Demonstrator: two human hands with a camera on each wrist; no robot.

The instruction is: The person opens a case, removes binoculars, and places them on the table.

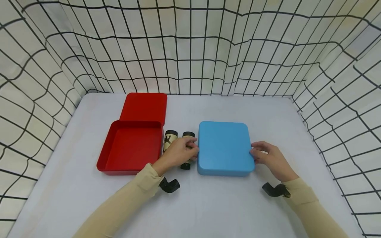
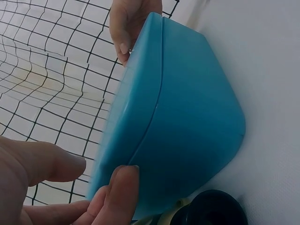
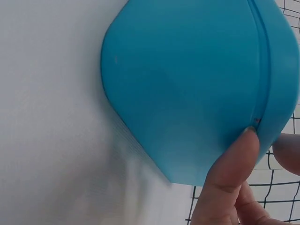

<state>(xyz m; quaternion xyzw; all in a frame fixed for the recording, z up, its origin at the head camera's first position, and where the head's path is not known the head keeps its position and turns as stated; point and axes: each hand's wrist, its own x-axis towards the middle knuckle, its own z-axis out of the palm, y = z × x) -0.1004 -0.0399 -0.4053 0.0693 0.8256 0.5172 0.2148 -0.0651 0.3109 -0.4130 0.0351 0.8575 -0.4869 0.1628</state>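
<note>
A blue lidded box [image 1: 224, 147] stands on the white table between the two hands, its lid on. The left hand [image 1: 181, 152] is at its left side; in the left wrist view fingertips [image 2: 125, 180] touch the wall at the lid seam, while the thumb stands apart. On the other side is the right hand [image 1: 272, 160], with one fingertip [image 3: 246, 145] at the seam and another beside the lid. Under the left hand, partly hidden, lie what look like binoculars [image 1: 170, 138], cream with brown patches and black ends.
At the left a red box [image 1: 137, 145] stands open, its red lid [image 1: 144, 105] folded back behind it. Black wire mesh [image 1: 190, 46] over white cloth surrounds the table on the back and sides. A black curved piece sits at each cuff.
</note>
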